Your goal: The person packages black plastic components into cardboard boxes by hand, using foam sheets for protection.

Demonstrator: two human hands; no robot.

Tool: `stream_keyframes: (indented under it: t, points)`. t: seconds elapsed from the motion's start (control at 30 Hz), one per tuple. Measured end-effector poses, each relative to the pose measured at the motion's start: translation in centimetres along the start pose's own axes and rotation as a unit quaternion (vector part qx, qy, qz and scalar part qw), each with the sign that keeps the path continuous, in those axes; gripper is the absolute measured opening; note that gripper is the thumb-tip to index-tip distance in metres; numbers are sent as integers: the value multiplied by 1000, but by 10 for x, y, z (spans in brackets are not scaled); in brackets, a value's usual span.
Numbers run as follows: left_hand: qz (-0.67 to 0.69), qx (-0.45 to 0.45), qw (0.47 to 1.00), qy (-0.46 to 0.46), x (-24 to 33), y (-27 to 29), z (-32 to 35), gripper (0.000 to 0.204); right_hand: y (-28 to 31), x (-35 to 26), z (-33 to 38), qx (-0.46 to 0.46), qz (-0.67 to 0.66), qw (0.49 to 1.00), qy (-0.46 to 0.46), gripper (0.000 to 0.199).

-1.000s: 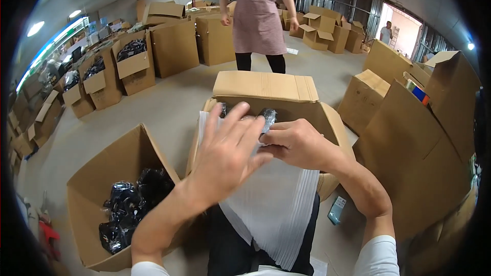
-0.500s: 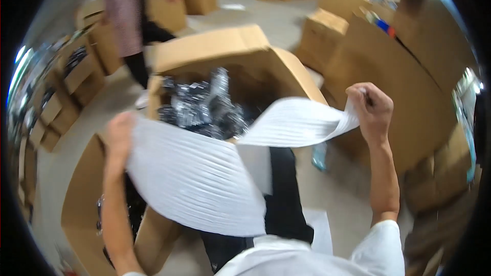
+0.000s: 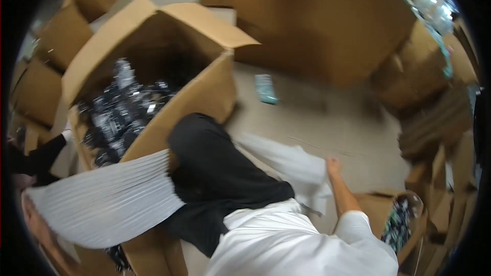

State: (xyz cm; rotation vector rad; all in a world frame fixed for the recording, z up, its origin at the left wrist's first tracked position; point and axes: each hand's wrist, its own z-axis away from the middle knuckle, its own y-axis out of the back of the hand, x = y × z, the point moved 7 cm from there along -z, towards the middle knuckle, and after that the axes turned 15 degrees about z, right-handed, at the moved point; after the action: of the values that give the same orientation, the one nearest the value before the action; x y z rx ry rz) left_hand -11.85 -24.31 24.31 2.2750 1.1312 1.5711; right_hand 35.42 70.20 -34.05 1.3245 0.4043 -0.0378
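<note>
My left hand (image 3: 31, 213), at the far left edge, is closed on the end of a white ribbed foam sheet (image 3: 107, 199). That sheet spreads across in front of a carton and ends over my black trouser leg. Lower right of centre, my right hand (image 3: 333, 165) is closed on the edge of another white foam piece (image 3: 291, 159), which hangs low over the floor beside my leg. The two pieces look separate, with my leg between them. Ahead on the left, an open carton (image 3: 207, 84) holds several black items in shiny clear plastic.
A light-blue packet (image 3: 265, 89) lies on the floor. Large brown cardboard (image 3: 317, 25) stands behind it. At lower right is a carton (image 3: 368, 207) with wrapped dark items. More cartons (image 3: 61, 36) line the left, and a person's black-clad leg (image 3: 48, 151) shows there.
My view has swung right and down. My right hand has dropped with its foam piece from raised height to beside my leg; my left hand has moved out to the far left with its sheet.
</note>
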Motion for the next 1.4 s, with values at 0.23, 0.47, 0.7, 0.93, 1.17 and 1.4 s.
stream_keyframes:
  t: [0.23, 0.47, 0.7, 0.93, 1.17, 1.4]
  points:
    - [89, -102, 946, -295, 192, -117, 83, 25, 153, -293, 67, 93, -148, 944, 279, 40]
    - [14, -103, 885, -454, 282, -154, 102, 25, 235, -626, 366, -169, -300, 505, 792, 93]
    - [-269, 119, 816, -497, 236, -164, 48, 50, 140, -738, 462, -402, -346, 495, 688, 14]
    - [-248, -245, 873, -342, 86, -309, 68, 75, 3, -878, 381, -390, -223, 684, 574, 18]
    - [-388, -396, 789, -265, -38, -403, 91, 78, -75, -906, 373, -142, 26, 731, 667, 30]
    - [-391, -572, 708, -137, -67, -425, 119, 79, -84, -895, 401, -56, 224, 652, 722, 68]
